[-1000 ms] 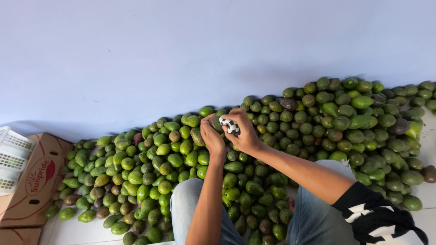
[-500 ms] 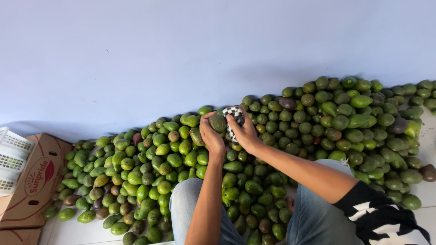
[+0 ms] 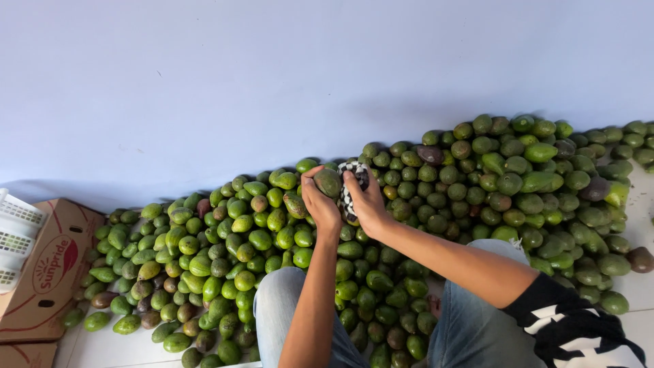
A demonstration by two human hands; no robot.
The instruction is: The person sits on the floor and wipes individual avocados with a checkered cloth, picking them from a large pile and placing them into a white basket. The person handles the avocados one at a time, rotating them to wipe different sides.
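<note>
My left hand (image 3: 319, 203) grips a green avocado (image 3: 329, 182), held up above a big heap of avocados (image 3: 477, 184) on the floor. My right hand (image 3: 368, 203) presses a black-and-white checkered cloth (image 3: 352, 178) against the right side of that avocado. Both forearms reach forward from my lap, and my knees in grey jeans (image 3: 279, 310) sit at the near edge of the heap.
The heap spreads along a pale blue wall (image 3: 272, 75), mostly green fruit with a few dark brown ones (image 3: 432, 154). At the left stand a brown cardboard box (image 3: 42, 272) and a white plastic crate (image 3: 15, 235). White floor tiles (image 3: 637, 289) show at the right.
The avocado and the cloth have shifted in my hands: the cloth has moved from the front of the fruit round to its upper right side. Both hands stay in the same place.
</note>
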